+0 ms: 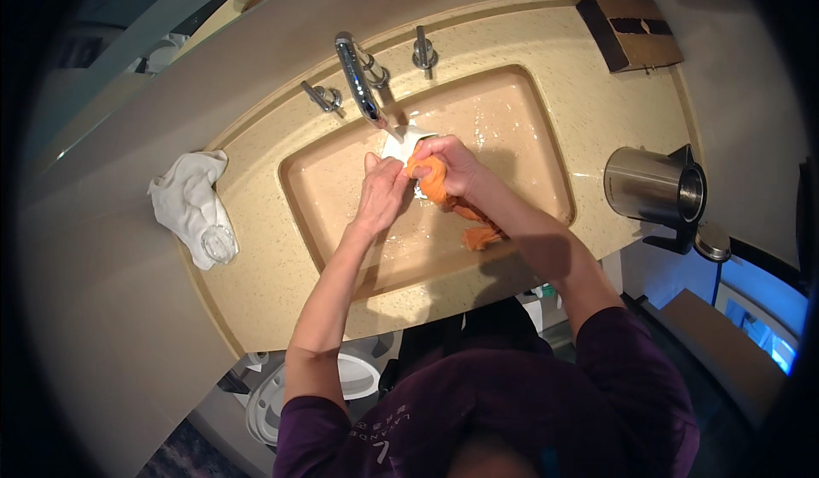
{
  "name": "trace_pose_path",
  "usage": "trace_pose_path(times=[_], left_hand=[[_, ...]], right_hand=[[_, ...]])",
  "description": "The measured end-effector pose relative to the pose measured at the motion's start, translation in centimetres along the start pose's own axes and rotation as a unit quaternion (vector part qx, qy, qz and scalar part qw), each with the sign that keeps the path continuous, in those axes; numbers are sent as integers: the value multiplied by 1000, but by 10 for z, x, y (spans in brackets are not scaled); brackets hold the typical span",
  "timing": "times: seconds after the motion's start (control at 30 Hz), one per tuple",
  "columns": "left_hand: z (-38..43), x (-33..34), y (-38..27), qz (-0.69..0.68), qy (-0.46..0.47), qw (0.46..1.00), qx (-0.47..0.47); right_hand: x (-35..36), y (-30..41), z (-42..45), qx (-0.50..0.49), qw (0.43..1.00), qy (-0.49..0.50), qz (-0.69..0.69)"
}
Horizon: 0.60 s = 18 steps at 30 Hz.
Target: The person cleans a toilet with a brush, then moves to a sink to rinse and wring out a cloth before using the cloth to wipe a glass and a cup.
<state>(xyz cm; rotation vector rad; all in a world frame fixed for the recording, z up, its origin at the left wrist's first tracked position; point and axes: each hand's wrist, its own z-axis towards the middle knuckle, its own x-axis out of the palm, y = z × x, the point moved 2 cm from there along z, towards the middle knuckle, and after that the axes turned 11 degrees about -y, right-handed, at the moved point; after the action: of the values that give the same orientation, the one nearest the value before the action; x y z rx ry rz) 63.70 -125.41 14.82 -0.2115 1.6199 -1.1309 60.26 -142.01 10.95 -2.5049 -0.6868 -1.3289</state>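
A white piece of ware [402, 144], perhaps a cup, is under the chrome faucet [361, 81] over the sink basin [512, 113]. My left hand [385, 187] grips it from the near side, its thumb apart on the left. In my right hand [455, 165] is a bunched orange cloth [430, 180], pressed close to the white ware. The tail of the cloth hangs toward the front of the basin, partly behind my right forearm. Water wets the basin floor. My fingers and the cloth hide much of the white ware, so its full shape cannot be told.
Two lever handles [423, 52] flank the faucet. A white towel [189, 190] with a clear glass [219, 244] on it lies at the counter's left end. On the right are a brown box [633, 33] and a steel kettle [649, 183]. A toilet [358, 375] is below the counter.
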Motion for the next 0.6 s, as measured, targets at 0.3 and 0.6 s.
trace_pose_path(times=[0.3,0.6], left_hand=[[-6,-15,21,-106,37,981,-157],[-12,-9,21,-83,-210,967,-117]], right_hand=[[22,-7,-4,-228,378,-73,-894],[9,-8,-1,-191,777,-195,-568]])
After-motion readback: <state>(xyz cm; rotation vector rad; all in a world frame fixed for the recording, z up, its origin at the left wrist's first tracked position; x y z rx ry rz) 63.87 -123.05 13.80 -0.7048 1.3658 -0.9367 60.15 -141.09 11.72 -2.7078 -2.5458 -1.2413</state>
